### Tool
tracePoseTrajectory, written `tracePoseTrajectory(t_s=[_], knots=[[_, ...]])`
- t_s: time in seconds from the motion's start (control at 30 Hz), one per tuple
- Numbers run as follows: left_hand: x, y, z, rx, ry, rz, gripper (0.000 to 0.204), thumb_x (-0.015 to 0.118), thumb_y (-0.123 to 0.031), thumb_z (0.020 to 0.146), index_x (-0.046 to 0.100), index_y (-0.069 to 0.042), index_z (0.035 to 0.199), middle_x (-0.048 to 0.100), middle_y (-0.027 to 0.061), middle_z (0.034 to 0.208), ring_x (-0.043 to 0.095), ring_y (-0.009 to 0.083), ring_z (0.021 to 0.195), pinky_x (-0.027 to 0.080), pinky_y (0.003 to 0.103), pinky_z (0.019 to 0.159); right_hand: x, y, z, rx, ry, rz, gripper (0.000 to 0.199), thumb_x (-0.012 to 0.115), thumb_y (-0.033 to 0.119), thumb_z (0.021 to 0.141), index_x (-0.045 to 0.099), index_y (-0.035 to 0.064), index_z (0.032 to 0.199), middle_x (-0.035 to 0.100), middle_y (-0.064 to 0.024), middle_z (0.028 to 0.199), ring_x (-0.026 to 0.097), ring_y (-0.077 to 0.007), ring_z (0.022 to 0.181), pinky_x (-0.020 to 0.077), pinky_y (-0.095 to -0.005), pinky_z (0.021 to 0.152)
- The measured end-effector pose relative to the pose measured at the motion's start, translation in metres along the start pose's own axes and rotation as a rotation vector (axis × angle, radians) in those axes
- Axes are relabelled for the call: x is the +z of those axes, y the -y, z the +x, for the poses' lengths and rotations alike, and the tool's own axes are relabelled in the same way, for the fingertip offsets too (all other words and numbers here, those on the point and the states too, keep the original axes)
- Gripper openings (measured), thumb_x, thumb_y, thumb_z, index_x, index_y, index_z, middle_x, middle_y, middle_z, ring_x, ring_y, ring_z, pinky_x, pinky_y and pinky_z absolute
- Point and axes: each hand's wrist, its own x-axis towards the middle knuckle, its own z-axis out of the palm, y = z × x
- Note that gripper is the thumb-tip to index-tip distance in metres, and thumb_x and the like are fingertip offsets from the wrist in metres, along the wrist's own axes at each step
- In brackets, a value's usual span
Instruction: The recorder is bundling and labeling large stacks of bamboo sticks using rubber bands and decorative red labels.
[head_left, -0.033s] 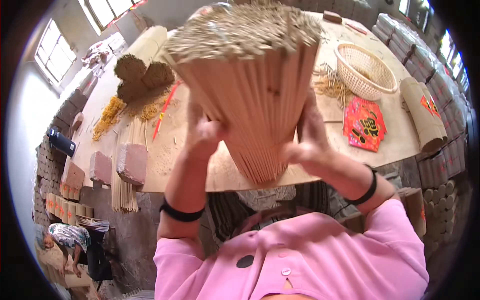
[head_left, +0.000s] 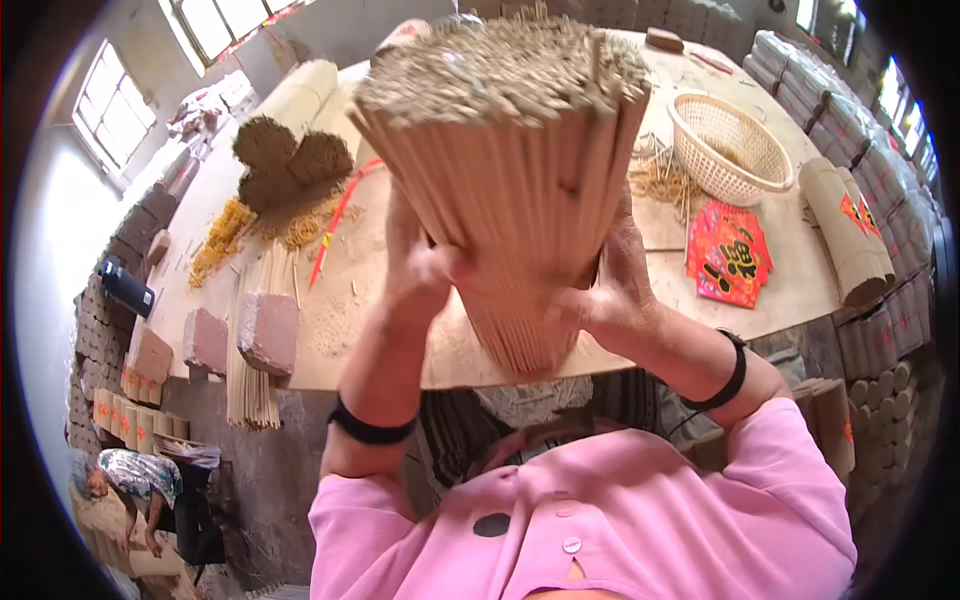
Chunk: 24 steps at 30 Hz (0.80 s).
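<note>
Between one instant and the next, hardly anything shifts from where I'm standing. The bundle of thin sticks [head_left: 510, 190] sits slightly more to the right and a little lower in view than before, and the two thumbs seem to have drawn a touch closer across its front. Some of that is surely the wearer's head moving, since the bricks [head_left: 268, 333] near the left part of the near edge slide over a little too.

The bundle is held upright at the middle of the near edge of the surface [head_left: 800, 290]; I can't tell whether its lower end touches down. The left hand [head_left: 425, 270] and right hand [head_left: 615, 285] clasp it from either side, thumbs pressed to its near face; most of the fingers are out of sight behind the sticks, so I can't tell how they lie. To my eye the small change means the bundle remains gathered as one, its grip kept.

Nothing else has visibly moved of its own accord: the cream basket [head_left: 698, 165] stands toward the far right edge, red printed papers [head_left: 728, 255] lie nearer the right part of the near edge, and yellow rubber bands [head_left: 222, 238] are heaped toward the left edge.
</note>
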Motion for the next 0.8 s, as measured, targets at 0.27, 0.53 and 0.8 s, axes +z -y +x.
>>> tracePoseTrajectory(t_s=[0.27,0.53,0.8], knots=[[0.017,-0.035,-0.006,0.171,-0.036,-0.023,0.139,0.083,-0.059,0.045,0.005,-0.003,0.145,0.024,0.0135,0.145,0.025,0.0258,0.134,0.026,0.043,0.108,-0.045,0.034,0.006,0.009,0.185,0.120,0.130,0.091,0.034,0.050,0.007,0.0027,0.144,0.030,-0.0162,0.141,0.028,-0.0252,0.133,0.0203,-0.0426,0.110],[0.050,-0.046,0.017,0.483,0.244,0.006,0.145,0.085,-0.051,0.044,-0.006,-0.001,0.144,0.013,0.0157,0.150,0.017,0.0242,0.137,0.015,0.042,0.112,-0.054,0.033,0.013,0.213,0.341,0.158,0.125,0.093,0.034,0.045,0.019,0.0022,0.141,0.037,-0.0111,0.139,0.040,-0.0234,0.125,0.0293,-0.0398,0.106],[0.008,-0.036,-0.013,0.047,0.141,0.085,0.148,0.080,-0.063,0.042,-0.007,0.001,0.144,0.038,0.0155,0.137,0.040,0.0257,0.125,0.034,0.040,0.103,-0.019,0.012,-0.009,0.169,0.025,0.095,0.129,0.088,0.051,0.045,0.017,-0.0002,0.140,0.038,-0.0114,0.136,0.036,-0.0232,0.127,0.0287,-0.0385,0.106]])
